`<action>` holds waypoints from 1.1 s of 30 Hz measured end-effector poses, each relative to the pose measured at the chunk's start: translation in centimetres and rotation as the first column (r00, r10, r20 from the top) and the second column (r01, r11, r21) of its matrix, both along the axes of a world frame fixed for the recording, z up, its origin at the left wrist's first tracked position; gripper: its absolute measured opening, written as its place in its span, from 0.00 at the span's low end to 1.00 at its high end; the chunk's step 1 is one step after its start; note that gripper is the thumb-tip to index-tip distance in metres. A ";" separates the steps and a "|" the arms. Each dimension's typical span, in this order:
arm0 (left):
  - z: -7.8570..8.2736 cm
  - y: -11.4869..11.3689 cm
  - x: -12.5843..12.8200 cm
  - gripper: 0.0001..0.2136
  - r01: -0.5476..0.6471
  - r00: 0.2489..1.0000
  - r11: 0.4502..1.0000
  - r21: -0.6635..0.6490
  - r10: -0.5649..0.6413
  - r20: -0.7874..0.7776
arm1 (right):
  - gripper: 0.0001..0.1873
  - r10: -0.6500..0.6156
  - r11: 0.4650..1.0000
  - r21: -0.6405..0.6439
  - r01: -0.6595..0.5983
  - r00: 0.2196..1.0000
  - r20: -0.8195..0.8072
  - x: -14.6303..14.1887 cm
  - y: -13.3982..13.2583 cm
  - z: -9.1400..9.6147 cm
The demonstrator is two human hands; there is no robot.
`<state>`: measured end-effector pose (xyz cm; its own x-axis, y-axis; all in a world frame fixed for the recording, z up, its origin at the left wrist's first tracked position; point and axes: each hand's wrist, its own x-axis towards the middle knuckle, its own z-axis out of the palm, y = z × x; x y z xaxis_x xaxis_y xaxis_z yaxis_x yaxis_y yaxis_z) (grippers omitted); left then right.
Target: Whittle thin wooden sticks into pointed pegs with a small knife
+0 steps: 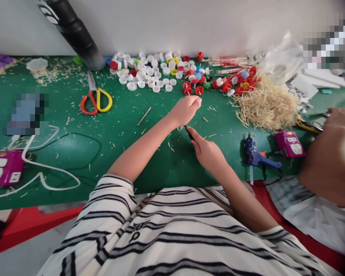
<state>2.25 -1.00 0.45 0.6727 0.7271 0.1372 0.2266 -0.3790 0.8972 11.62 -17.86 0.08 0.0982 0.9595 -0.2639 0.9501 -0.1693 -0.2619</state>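
My left hand (188, 109) is closed, its knuckles just in front of red bottle caps (199, 90) with short sticks in them. What its fingers grip is hidden. Nearer to me, my right hand (205, 149) is wrapped round a slim black tool (189, 133), whose far end points up at the left wrist. I cannot make out its kind. A short thin rod (144, 116) lies on the green table (161, 168) left of my left hand. Small wood shavings are strewn around both hands.
White bottle caps (151, 73) cover the back. Scissors (94, 96) and a black bottle (80, 38) stand to the left, near a white cable (43, 180). At right are a wood-shavings heap (267, 101), a blue glue gun (255, 153) and another person's arm (327, 161).
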 end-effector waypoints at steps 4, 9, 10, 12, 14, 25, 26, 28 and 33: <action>-0.1 0.1 -0.1 0.17 -0.011 1.000 1.000 -0.004 0.011 0.013 | 0.32 -0.001 1.000 -0.010 0.002 0.996 0.090 -0.8 -0.3 0.0; 0.0 0.0 0.3 0.17 -0.046 0.999 0.996 0.078 0.047 -0.021 | 0.33 0.020 0.999 -0.047 -0.013 0.988 0.155 -0.9 0.1 0.6; 0.0 -0.1 0.4 0.17 -0.036 0.999 0.995 0.094 0.038 -0.025 | 0.33 0.020 0.998 -0.056 -0.011 0.986 0.165 -0.8 0.3 0.8; 0.0 -0.3 0.5 0.18 -0.010 0.999 0.994 0.112 0.014 -0.031 | 0.33 0.022 0.998 -0.062 -0.011 0.984 0.178 -0.6 0.8 1.1; 0.0 -0.4 0.5 0.18 0.000 0.999 0.993 0.117 0.005 -0.035 | 0.33 0.029 0.998 -0.053 -0.019 0.983 0.183 -0.5 1.4 1.1; -0.1 -0.3 0.8 0.17 -0.002 0.999 0.994 0.111 0.007 -0.040 | 0.31 0.026 1.000 -0.012 -0.025 0.989 0.143 -0.5 2.4 0.9; -0.2 -0.3 0.8 0.17 -0.003 0.999 0.994 0.110 0.007 -0.037 | 0.31 0.029 1.000 -0.011 -0.028 0.989 0.146 -0.5 2.2 0.9; -0.2 -0.3 0.9 0.17 -0.005 1.000 0.995 0.099 0.008 -0.024 | 0.32 0.036 0.999 -0.010 -0.035 0.988 0.151 -0.6 2.0 0.7; -0.2 -0.9 1.2 0.17 0.040 0.999 0.997 0.070 -0.038 -0.031 | 0.32 0.020 1.000 -0.005 -0.020 0.987 0.162 -1.0 0.9 0.0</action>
